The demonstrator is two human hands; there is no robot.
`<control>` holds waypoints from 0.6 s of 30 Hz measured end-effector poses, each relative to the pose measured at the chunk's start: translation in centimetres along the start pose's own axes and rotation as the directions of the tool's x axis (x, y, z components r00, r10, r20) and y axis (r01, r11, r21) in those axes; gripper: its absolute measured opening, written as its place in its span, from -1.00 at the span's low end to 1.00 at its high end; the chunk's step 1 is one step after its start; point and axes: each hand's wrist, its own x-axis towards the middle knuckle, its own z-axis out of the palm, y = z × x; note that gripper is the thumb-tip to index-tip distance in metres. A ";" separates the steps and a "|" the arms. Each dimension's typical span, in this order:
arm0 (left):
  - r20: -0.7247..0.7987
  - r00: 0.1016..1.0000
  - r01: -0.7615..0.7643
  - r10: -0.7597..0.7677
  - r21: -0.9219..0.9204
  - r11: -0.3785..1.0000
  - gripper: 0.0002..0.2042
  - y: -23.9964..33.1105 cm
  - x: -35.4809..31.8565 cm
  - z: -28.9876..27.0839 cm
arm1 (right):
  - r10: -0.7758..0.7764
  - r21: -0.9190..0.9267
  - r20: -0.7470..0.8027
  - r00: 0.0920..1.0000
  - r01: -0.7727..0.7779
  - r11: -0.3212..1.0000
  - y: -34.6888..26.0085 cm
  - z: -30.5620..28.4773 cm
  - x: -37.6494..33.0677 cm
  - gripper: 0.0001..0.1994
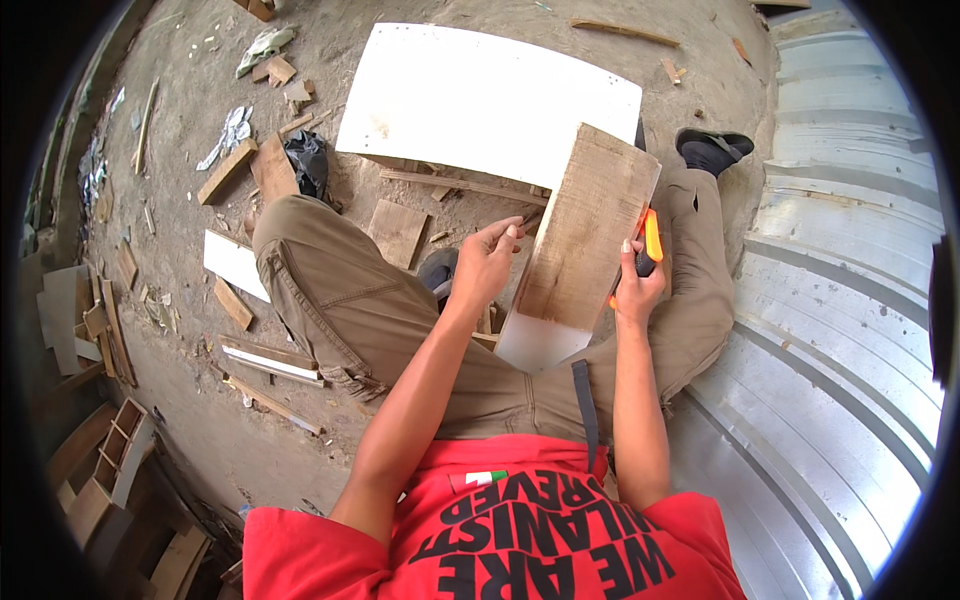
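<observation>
A brown wooden board (585, 225) with a white strip at its near end stands between my legs, tilted, its far end overlapping a large white panel (480, 95). My right hand (640, 290) is closed around a tool with an orange and black handle (653, 238), against the board's right edge. Most of that tool is hidden, so its kind does not show. To the left of the board, my left hand (485, 262) has thumb and fingers pinched together. Something thin and dark shows near its fingertips, too small to name.
Wood offcuts (398, 230) and a black plastic bag (308, 162) lie on the dirt ground to the left. Corrugated metal sheeting (830, 330) runs along my right side. Stacked wood scraps (120, 450) stand at the lower left. A loose stick (625, 33) lies beyond the panel.
</observation>
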 end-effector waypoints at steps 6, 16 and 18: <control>-0.146 0.932 -0.316 0.333 0.130 0.940 -0.70 3.0 1.2 2.0 | 0.030 0.037 0.022 0.999 -0.031 0.999 0.4 -0.3 0.3 -0.82; -0.137 0.683 -0.513 0.717 0.608 0.606 -0.70 3.5 5.5 5.2 | 0.143 0.035 0.036 0.989 -0.144 0.989 -0.3 -0.2 0.1 -0.84; -0.158 0.713 -0.512 0.683 0.549 0.661 -0.71 3.4 6.0 5.3 | 0.153 0.011 0.055 0.987 -0.154 0.988 0.4 -0.8 0.4 -0.82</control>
